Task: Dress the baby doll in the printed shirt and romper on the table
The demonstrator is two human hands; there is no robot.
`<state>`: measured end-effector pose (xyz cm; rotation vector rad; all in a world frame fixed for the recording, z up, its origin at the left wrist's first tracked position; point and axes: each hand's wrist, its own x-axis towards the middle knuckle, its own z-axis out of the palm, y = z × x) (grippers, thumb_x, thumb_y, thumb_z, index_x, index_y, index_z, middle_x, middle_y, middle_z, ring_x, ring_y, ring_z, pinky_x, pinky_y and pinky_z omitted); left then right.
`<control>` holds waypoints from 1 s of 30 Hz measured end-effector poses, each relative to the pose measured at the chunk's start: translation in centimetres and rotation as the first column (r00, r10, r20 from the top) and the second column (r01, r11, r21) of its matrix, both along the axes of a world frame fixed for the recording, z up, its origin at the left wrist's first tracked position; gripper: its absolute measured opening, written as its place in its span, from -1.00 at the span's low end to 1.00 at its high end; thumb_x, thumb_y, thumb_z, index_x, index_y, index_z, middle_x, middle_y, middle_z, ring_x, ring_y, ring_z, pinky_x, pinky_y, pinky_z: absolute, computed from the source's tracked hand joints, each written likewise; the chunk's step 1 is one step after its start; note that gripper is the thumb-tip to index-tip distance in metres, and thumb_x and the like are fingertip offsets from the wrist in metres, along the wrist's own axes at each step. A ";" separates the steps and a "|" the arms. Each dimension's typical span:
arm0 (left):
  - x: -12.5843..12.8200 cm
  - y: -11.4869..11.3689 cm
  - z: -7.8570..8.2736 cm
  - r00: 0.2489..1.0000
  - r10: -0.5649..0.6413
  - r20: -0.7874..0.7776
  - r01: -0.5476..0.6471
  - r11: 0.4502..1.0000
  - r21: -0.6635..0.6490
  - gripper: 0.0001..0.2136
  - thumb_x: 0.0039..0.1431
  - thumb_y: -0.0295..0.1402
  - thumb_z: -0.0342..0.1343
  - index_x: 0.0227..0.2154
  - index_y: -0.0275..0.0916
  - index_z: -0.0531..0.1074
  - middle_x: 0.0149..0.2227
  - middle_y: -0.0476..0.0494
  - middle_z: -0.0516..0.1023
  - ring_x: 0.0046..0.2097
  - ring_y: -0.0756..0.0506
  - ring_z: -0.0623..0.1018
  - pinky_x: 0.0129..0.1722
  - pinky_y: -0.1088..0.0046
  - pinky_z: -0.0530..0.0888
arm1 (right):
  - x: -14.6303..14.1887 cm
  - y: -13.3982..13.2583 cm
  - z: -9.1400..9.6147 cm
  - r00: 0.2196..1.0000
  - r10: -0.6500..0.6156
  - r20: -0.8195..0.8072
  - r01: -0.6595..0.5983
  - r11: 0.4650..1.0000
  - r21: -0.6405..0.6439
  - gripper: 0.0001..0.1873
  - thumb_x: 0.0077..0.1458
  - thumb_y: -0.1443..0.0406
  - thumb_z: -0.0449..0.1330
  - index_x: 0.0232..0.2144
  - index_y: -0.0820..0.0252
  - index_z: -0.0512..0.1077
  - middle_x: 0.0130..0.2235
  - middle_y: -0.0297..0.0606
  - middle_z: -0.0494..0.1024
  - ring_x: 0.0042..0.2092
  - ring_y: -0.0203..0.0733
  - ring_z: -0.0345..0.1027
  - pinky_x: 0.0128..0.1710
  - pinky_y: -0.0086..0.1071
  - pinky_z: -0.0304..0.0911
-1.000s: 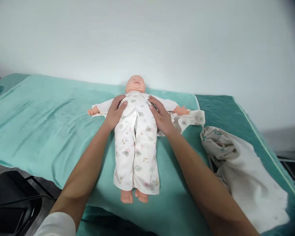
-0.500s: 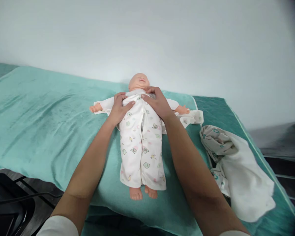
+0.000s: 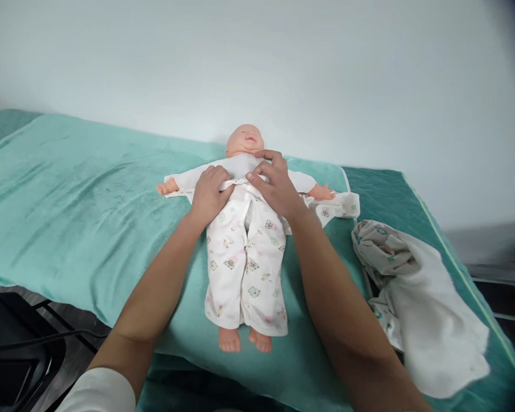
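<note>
A baby doll (image 3: 242, 163) lies on its back, feet toward me, arms spread, in a white long-sleeved top. White patterned baby trousers (image 3: 251, 263) cover its legs, bare feet showing below the hems. My left hand (image 3: 210, 194) is closed on one side of the waistband, which is bunched into a roll across the belly. My right hand (image 3: 277, 183) pinches the other side between thumb and fingers, one finger stretched toward the doll's neck. An open patterned garment (image 3: 337, 205) lies under the doll's arms, mostly hidden by its body.
A light green cover (image 3: 90, 200) lies over the table, with darker green cloth (image 3: 373, 189) at the right. A crumpled white patterned cloth (image 3: 429, 309) rests there. A pale wall (image 3: 257, 63) stands behind, and a black chair (image 3: 21, 343) is at the lower left.
The trousers' top edge has come down from the chest to the belly and is now rolled, baring the white top. My left hand's fingers have closed on the waistband.
</note>
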<state>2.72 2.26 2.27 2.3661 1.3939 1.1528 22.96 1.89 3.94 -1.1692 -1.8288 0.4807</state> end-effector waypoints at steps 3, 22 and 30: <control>-0.4 0.0 -0.2 0.998 0.033 -0.055 -0.033 0.999 0.009 -0.91 0.25 -0.38 0.07 -0.37 -0.13 0.29 -0.25 -0.15 0.51 -0.10 -0.24 0.47 -0.03 0.19 0.39 | 0.3 -1.5 0.3 0.998 -0.025 0.050 0.024 0.999 0.032 -0.60 0.23 0.02 0.23 -0.50 0.11 0.29 0.15 -0.19 0.34 0.25 0.12 0.12 0.34 0.11 0.00; -0.9 -0.9 -0.9 0.971 0.224 0.089 -0.222 0.975 -0.027 -0.73 -0.09 -0.57 0.03 -0.30 -0.11 0.31 -0.25 -0.10 0.54 -0.16 -0.21 0.49 -0.07 0.21 0.38 | 2.5 -9.2 -2.3 0.980 -0.095 -0.174 0.019 0.920 -0.392 -0.45 0.07 -0.11 0.33 -0.59 0.15 0.27 -0.55 -0.44 0.18 -0.44 -0.31 0.03 -0.44 -0.36 -0.05; -1.8 -6.6 -2.1 0.982 0.172 0.078 -0.174 0.984 0.026 -0.85 0.15 -0.44 0.07 -0.25 -0.10 0.45 -0.30 -0.09 0.56 -0.19 -0.17 0.51 -0.03 0.22 0.38 | 1.2 -8.6 -3.4 0.935 -0.310 -0.173 0.262 0.931 -0.255 -0.62 0.03 0.05 0.33 -0.52 0.11 0.27 -0.51 -0.45 0.22 -0.40 -0.28 0.06 -0.39 -0.37 0.07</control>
